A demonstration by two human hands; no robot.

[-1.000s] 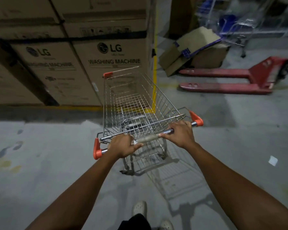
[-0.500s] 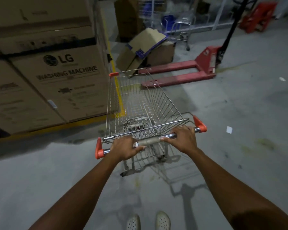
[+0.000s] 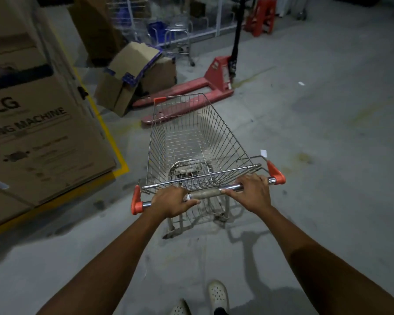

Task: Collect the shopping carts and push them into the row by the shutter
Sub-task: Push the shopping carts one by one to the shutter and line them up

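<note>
One wall of washing-machine cartons (image 3: 43, 133) fills the 9 o'clock side, edged by a yellow floor line (image 3: 114, 142). Next in size, a red pallet truck (image 3: 216, 76) lies at about 12 o'clock, its forks reaching out toward 10 o'clock, low on the concrete. More carts (image 3: 178, 35) stand beyond it at 12 o'clock, too blurred to count; no shutter can be made out.

Dead centre is the empty shopping cart (image 3: 191, 137). Its long axis runs from the handle bar (image 3: 209, 193) at 6 o'clock up to a nose at roughly 11 o'clock. That nose sits just short of, or over, the nearer fork; which, I cannot tell.

Both hands are wrapped firmly round the bar, thumbs pointing inward. The left hand (image 3: 171, 202) holds toward the 8 o'clock end, the right hand (image 3: 250, 192) toward the 4 o'clock end. The bar slants, so the left hand is nearer the body and the right is further forward.

My judgement: the cart is aimed at the forks, so the next push likely needs the nose swung toward 1 o'clock, left hand driving and right hand holding back, to pass the truck on open floor.
</note>
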